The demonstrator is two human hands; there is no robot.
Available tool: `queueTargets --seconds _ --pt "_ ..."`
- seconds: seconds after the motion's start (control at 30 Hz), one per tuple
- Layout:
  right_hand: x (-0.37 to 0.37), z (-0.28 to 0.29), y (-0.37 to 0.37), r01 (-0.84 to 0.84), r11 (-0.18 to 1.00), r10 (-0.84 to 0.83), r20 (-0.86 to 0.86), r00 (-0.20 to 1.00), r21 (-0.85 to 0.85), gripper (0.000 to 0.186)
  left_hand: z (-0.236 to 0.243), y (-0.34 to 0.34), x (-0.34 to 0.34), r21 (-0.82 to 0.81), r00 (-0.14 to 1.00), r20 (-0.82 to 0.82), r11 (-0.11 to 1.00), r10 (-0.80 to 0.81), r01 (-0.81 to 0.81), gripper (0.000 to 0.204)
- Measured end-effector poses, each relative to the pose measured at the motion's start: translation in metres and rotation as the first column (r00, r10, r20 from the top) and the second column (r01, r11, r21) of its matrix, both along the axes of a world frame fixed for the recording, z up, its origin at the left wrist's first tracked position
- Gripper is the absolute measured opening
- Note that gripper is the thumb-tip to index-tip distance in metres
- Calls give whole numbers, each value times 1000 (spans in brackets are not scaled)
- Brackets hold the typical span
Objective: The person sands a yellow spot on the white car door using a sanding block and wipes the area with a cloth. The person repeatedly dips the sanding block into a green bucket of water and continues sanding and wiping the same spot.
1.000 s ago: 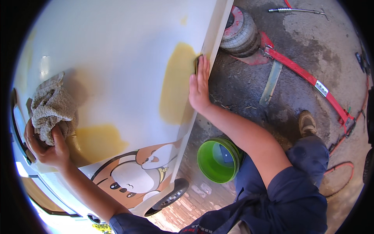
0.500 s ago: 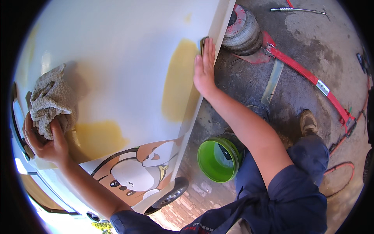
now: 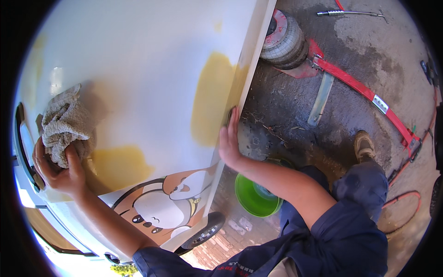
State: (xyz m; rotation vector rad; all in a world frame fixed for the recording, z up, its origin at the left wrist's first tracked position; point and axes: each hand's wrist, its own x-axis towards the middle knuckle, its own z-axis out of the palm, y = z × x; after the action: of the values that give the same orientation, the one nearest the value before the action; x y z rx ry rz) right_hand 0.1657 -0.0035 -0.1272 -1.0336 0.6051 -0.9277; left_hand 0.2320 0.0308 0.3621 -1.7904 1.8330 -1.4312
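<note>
My left hand (image 3: 62, 173) is closed around a crumpled grey-beige towel (image 3: 67, 122), which rests against the white vehicle panel (image 3: 143, 87). Yellow filler patches mark the panel; one smooth yellow patch (image 3: 211, 101) reaches toward its edge, and another (image 3: 121, 164) lies right of the towel. At the panel's folded edge, my right hand (image 3: 230, 143) presses a thin dark sanding pad (image 3: 230, 115) flat with outstretched fingers. Only a sliver of the pad shows; the palm and fingers cover most of it.
Under my right forearm stands a green bucket (image 3: 256, 198). A red jack handle (image 3: 350, 78) runs from an air-bag jack (image 3: 288, 44) across the wet concrete. An air blow gun (image 3: 348, 13) lies far right, and a red hose (image 3: 404, 198) curls near my leg. A cartoon decal (image 3: 157, 207) covers the lower panel.
My right hand has slid with the pad along the panel's edge toward me, from the top of the yellow patch to its lower end. My left hand still holds the towel.
</note>
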Motion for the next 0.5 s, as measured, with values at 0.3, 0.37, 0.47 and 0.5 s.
queueTargets --seconds 0.3,0.37,0.47,0.5 --pt "6 18 -68 139 989 -140 17 990 49 68 5 6 10 -92 999 -36 996 -10 6 53" --pt "-23 40 -8 11 999 -9 -34 999 41 71 8 10 15 -79 1000 -4 997 -15 15 53" --pt "-48 54 62 -121 992 120 -46 992 -33 73 17 12 21 -62 998 43 997 -38 41 52" --pt "-43 48 62 -79 996 77 -40 996 -50 73 19 12 23 -61 998 13 996 -59 60 52"
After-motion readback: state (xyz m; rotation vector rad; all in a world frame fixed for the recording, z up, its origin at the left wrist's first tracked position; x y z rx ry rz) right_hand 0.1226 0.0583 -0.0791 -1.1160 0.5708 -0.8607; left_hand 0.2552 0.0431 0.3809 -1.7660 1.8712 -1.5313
